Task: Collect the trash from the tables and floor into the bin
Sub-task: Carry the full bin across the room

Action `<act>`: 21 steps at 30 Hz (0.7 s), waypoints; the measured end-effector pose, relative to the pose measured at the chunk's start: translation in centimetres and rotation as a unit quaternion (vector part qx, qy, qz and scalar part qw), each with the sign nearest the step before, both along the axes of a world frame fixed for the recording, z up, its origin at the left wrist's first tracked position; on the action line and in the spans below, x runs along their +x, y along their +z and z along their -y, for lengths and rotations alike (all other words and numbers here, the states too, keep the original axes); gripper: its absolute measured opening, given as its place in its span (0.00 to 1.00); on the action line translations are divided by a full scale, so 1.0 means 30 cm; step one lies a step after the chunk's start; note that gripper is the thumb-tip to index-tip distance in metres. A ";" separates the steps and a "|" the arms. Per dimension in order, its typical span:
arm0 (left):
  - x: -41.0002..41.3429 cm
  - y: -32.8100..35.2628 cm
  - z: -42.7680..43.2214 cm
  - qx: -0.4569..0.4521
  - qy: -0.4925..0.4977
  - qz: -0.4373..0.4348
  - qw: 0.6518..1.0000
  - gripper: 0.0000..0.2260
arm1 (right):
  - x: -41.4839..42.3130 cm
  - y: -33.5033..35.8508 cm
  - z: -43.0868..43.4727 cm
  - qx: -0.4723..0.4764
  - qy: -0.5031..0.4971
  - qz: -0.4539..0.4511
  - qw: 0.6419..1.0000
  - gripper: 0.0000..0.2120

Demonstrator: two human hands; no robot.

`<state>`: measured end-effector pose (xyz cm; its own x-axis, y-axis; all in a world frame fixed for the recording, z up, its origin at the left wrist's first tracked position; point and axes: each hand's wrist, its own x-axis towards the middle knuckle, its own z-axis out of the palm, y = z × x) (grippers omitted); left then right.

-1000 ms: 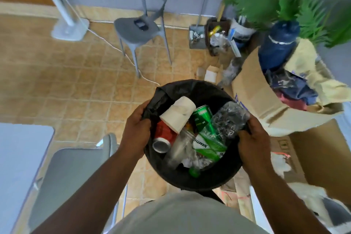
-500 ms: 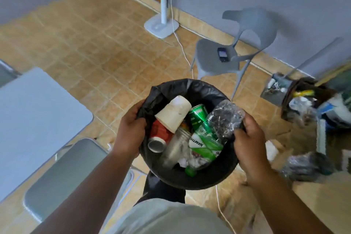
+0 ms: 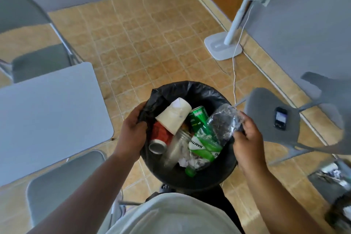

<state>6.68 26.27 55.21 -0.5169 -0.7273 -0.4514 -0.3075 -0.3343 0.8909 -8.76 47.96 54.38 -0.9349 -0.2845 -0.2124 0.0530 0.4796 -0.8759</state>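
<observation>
I hold a round black bin [image 3: 205, 178] lined with a black bag in front of my body, above the floor. My left hand [image 3: 131, 133] grips its left rim and my right hand [image 3: 247, 142] grips its right rim. Inside lie a white paper cup [image 3: 173, 116], a red can [image 3: 159, 137], a green can [image 3: 197, 118], a crushed clear plastic bottle [image 3: 221, 122], a green-labelled bottle [image 3: 204, 146] and crumpled paper [image 3: 187, 161].
A grey table [image 3: 47, 112] stands at the left with folding chairs [image 3: 62, 182] beside it. A grey plastic chair [image 3: 269, 119] with a phone [image 3: 280, 120] on its seat is at the right. A white standing fan [image 3: 224, 45] and its cord are by the wall.
The view has swung left: the cardboard box, plants and trash pile have left the frame, and the table and fan have come in. Both hands keep their hold on the bin.
</observation>
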 end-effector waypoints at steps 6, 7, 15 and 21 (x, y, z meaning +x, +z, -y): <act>-0.163 -0.064 0.154 0.000 0.145 0.002 0.989 0.32 | -0.337 -0.082 0.322 -0.018 0.141 0.008 0.990 0.30; -0.187 -0.064 0.172 -0.001 0.171 0.004 0.985 0.32 | -0.389 -0.089 0.376 -0.018 0.168 0.015 0.985 0.29; -0.319 -0.173 0.368 0.028 0.309 -0.005 0.951 0.33 | -0.662 -0.207 0.764 0.002 0.307 0.062 0.950 0.28; -0.354 -0.335 0.548 0.064 0.310 0.027 0.948 0.33 | -0.725 -0.380 1.001 0.022 0.319 0.068 0.945 0.27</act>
<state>-3.92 9.84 45.17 0.0180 -0.8214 -0.5701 -0.0611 -0.5701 0.8193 -30.52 17.94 42.97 -0.5389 -0.7693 -0.3433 -0.1494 0.4883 -0.8598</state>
